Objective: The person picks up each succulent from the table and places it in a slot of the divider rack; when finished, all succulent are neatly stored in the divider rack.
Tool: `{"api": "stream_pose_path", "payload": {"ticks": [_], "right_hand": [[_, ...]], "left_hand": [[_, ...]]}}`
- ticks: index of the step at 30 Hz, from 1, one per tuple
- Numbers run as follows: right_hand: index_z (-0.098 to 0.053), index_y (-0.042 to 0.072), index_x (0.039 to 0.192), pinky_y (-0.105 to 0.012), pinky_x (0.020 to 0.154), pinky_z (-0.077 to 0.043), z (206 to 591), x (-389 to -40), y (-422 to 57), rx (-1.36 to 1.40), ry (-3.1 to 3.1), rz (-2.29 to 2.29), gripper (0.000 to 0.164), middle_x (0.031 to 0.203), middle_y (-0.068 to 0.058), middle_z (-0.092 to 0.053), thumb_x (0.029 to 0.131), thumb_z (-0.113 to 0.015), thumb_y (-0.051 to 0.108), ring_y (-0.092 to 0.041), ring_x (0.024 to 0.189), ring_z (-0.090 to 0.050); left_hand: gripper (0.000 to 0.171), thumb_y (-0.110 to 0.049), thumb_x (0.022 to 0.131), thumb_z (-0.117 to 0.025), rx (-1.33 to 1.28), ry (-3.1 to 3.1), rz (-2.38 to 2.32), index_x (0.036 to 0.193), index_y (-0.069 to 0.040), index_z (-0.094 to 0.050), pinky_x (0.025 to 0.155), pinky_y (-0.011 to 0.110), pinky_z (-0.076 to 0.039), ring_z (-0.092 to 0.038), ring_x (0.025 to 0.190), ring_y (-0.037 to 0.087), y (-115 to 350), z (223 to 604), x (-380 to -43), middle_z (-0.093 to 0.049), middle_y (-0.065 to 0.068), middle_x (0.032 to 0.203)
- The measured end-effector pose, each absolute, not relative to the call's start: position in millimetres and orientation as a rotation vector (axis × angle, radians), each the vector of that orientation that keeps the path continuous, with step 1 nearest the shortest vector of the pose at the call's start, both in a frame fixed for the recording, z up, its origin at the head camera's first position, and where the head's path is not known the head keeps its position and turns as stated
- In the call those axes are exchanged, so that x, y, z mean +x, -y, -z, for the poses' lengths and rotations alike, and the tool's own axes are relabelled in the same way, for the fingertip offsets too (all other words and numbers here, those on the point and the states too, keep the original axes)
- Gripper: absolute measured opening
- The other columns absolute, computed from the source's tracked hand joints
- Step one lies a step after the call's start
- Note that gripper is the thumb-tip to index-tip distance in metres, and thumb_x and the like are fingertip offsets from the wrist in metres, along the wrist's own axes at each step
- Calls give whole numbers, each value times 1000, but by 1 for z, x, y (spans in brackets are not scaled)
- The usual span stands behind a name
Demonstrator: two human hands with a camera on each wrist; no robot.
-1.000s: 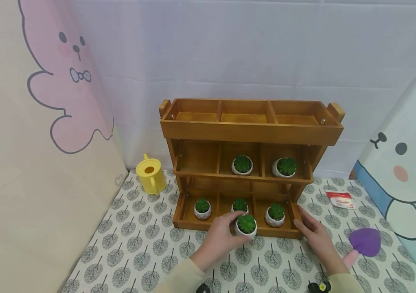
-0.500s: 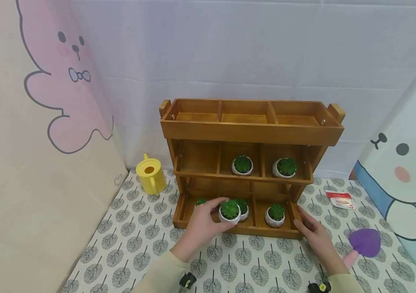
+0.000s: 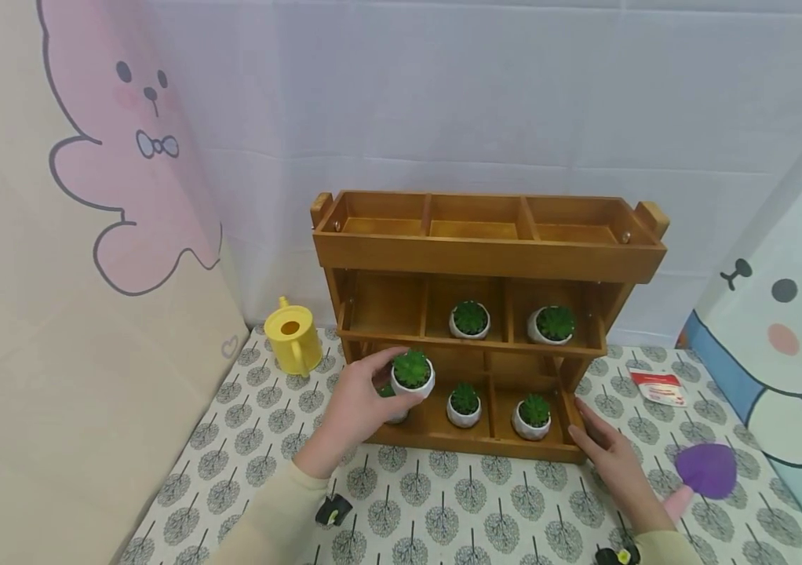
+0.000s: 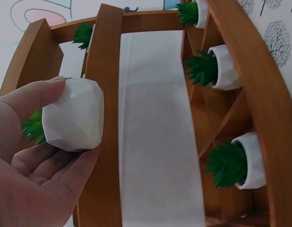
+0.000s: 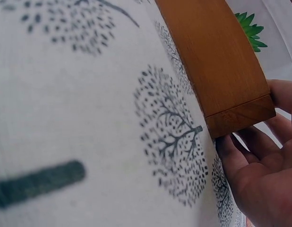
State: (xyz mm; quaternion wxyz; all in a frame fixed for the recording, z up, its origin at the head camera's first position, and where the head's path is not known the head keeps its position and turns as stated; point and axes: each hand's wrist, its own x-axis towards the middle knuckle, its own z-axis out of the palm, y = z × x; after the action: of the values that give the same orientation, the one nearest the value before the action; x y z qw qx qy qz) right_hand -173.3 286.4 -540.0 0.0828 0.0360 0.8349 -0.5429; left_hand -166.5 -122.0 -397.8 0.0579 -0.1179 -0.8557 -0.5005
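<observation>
My left hand (image 3: 355,408) holds a small potted succulent (image 3: 412,372) between thumb and fingers, raised in front of the shelf's lower left. The white faceted pot (image 4: 75,116) fills the left hand's grasp in the left wrist view. Behind it, another potted succulent (image 3: 395,416) in the bottom-left compartment is mostly hidden. With thumb and fingers about its front right corner, my right hand (image 3: 609,455) grips the bottom tier of the wooden shelf (image 3: 472,446). More potted succulents sit in the bottom middle (image 3: 464,404) and bottom right (image 3: 532,416) compartments.
On the middle tier stand two potted succulents, one central (image 3: 470,319), one right (image 3: 552,324). A yellow watering can (image 3: 293,340) is left of the shelf. To the right lie a red-and-white packet (image 3: 658,388) and a purple toy shovel (image 3: 706,471) with a pink handle.
My left hand has carried the potted succulent left and upward, from before the bottom middle compartment to above the bottom left one. My right hand stays at the shelf's corner.
</observation>
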Motion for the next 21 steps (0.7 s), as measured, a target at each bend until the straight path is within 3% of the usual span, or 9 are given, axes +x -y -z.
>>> {"api": "stream_pose_path", "payload": {"ticks": [10,21], "right_hand": [[-19,15,168,-59,122,-21,541,-173,-287,126,-2488,1619,78,171,-17,-15,107,-58,44,-43,155,-16],[-20,15,168,-60,122,-20,541,-174,-287,132,-2485,1623,78,171,-17,-16,107,-59,44,-44,155,-15]], "left_hand": [[61,-20,82,-92,-356,2558,1517,137,-13,-67,93,39,-59,-71,110,22,140,371,-176,-71,2,125],[63,-19,84,-90,-332,2493,1503,139,-5,-64,97,37,-56,-68,115,24,153,353,-204,-70,9,127]]}}
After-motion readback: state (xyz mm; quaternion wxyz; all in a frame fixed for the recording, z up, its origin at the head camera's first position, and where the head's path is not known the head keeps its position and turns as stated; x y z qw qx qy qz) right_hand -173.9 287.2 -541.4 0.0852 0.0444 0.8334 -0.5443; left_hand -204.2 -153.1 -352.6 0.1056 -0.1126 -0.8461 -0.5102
